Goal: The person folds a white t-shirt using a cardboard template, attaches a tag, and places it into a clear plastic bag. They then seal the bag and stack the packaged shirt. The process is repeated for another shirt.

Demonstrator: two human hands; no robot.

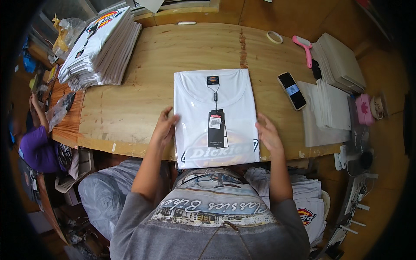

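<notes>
A folded white T-shirt [195,119] in a clear plastic sleeve is in front of me, its lower end overlapping the table's near edge. A black hang tag [216,136] with a white sticker is looped from its neck label. At the shirt's left edge, my left hand [164,127] has the thumb against the side and the fingers curled. My right hand [269,133] grips the opposite edge, fingertips at the plastic. The undersides of both grips are hidden.
A tall stack of folded white T-shirts [108,56] stands at the back left. To the right are a phone [291,91], a pink-handled lint roller [303,45], a tape roll [274,37] and clear plastic bags [327,112]. Another person in purple [41,145] is at the far left.
</notes>
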